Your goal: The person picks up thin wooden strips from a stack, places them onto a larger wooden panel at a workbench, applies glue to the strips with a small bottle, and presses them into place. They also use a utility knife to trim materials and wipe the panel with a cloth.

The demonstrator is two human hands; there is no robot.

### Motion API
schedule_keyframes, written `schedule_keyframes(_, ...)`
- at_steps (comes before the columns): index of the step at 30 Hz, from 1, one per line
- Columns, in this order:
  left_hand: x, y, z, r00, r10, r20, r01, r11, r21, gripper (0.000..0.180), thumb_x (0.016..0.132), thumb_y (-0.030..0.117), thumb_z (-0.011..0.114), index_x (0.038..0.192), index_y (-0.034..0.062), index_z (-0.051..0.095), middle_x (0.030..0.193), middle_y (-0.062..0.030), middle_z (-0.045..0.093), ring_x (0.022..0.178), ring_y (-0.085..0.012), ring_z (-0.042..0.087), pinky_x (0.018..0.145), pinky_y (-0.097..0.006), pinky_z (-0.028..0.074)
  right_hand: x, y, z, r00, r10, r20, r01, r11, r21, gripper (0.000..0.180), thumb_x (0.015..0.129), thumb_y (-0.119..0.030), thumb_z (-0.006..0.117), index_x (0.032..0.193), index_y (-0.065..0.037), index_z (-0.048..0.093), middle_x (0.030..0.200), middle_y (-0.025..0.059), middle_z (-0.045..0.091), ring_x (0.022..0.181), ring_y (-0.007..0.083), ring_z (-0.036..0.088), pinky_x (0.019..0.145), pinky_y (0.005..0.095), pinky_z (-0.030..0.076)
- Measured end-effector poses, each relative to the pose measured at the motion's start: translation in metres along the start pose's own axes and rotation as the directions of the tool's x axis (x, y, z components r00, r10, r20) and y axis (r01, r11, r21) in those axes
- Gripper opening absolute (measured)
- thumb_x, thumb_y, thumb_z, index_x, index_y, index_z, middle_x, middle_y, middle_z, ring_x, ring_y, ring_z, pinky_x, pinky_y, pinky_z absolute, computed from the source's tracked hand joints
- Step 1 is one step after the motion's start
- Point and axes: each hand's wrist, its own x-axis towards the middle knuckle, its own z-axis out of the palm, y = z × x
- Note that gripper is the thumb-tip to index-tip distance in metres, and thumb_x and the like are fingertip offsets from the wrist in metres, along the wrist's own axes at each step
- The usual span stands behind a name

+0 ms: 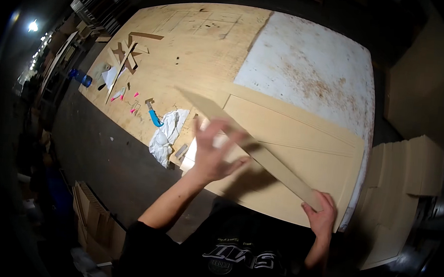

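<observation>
My right hand [322,213] grips the near right end of a long, narrow beige board [276,170]. The board is tilted and casts a shadow on a large beige panel [304,136] with grooved lines, which lies flat on the table. My left hand [215,151] is smeared by motion, its fingers spread beside the board's left part. No hold by that hand is visible; whether its fingertips touch the board, I cannot tell. A white sheet or edge shows partly behind the left wrist.
On the wooden worktable [202,49] lie a crumpled white cloth [166,134], a blue-handled tool [154,114], wood strips [127,57] and small pink pieces. A blue bottle [80,77] is at the left edge. Stacked panels [396,186] stand at right, a box of boards [95,219] at lower left.
</observation>
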Motion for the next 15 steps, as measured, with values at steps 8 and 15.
schedule_keyframes(8,0.001,-0.076,-0.087,0.741,-0.547,0.389,0.398,-0.109,-0.911,0.105,0.092,0.081,0.050,0.167,0.0166,0.014,0.150,-0.0185,0.050,0.136,-0.0338,0.055,0.112,-0.053,0.045,0.041,-0.105,0.079,0.795,-0.095,0.600,-0.154,0.924,0.350,0.033,0.102,-0.016,0.068,0.130,0.001,0.065,0.089,0.0052,0.070,0.085,0.0119,0.069,0.076,0.0272,0.056)
schedule_keyframes(15,-0.026,-0.165,-0.201,0.568,-0.812,0.132,0.201,-0.019,-0.979,0.047,0.106,0.026,0.060,0.146,0.0049,0.045,0.095,-0.0035,0.064,0.087,-0.0149,0.066,0.072,-0.031,0.058,0.035,-0.191,0.185,0.730,-0.350,0.587,0.056,0.886,0.460,0.045,0.106,-0.031,0.060,0.134,0.004,0.061,0.094,0.0124,0.072,0.082,0.0186,0.071,0.076,0.0319,0.058)
